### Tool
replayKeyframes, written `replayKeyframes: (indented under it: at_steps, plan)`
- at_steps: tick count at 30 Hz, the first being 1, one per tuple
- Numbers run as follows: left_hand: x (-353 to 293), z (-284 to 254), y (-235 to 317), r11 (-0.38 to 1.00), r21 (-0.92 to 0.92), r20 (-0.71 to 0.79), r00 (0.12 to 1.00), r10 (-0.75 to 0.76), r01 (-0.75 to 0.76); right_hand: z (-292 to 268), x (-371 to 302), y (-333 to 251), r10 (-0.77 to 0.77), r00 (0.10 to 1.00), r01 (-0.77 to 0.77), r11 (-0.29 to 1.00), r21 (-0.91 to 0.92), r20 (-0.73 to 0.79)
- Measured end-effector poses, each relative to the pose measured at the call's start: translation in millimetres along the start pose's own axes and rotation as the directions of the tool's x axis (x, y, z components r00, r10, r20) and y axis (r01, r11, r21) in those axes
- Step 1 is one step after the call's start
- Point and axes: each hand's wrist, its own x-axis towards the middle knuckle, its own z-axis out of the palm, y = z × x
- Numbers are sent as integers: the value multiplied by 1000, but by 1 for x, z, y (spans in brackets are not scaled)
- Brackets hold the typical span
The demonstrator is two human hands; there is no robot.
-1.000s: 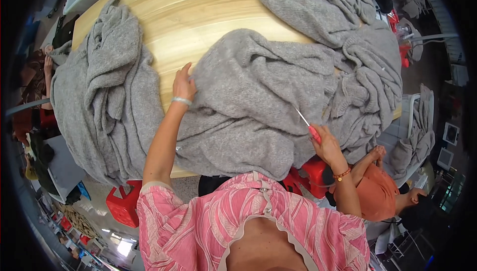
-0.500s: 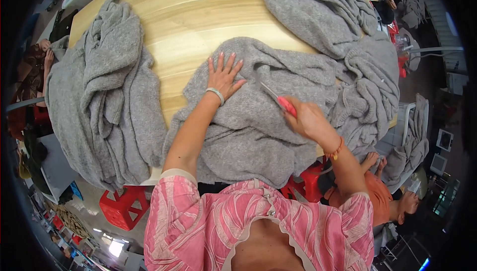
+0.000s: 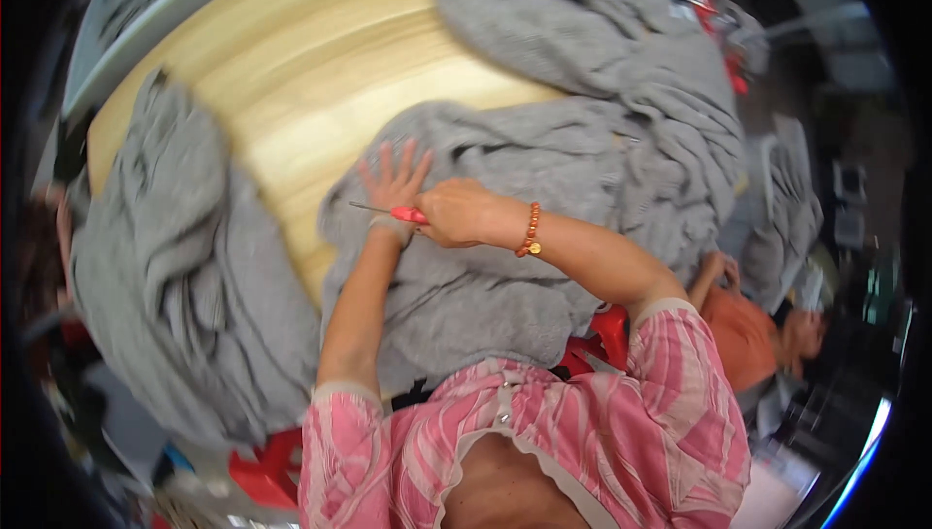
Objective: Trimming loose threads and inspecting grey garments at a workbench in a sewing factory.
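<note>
A grey knitted garment (image 3: 505, 277) lies spread and wrinkled on the table in front of me. My left hand (image 3: 396, 180) rests on its left part, palm down with the fingers spread. My right hand (image 3: 454, 211) is closed round the red handle of a thin metal-shafted tool (image 3: 406, 214). The tool points left and crosses over my left wrist; the blur hides the exact shape of its tip. My right wrist carries an orange bead bracelet (image 3: 531, 230).
More grey knitwear is heaped on the left (image 3: 184, 267) and at the far right (image 3: 553, 24) of the wooden table (image 3: 311, 53). Red stools (image 3: 267, 471) stand below the near edge. A person in orange (image 3: 738, 335) sits at the right.
My right hand has swung left with the tool, from the garment's right side to over my left wrist. My left hand stays flat on the garment. The whole view has shifted and blurred.
</note>
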Motion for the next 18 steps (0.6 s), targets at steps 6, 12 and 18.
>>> replayKeyframes:
  at_steps: [6,12,18]
  plan:
    - [6,-33,14,991,-111,86,995,-58,68,-10,-66,69,357,929,-348,932,102,-95]
    - [13,-35,14,993,-80,141,987,-75,87,18,-96,39,192,981,-184,961,206,-20]
    - [-14,-52,-40,827,-549,244,970,14,126,51,-145,61,350,890,-201,876,438,-293]
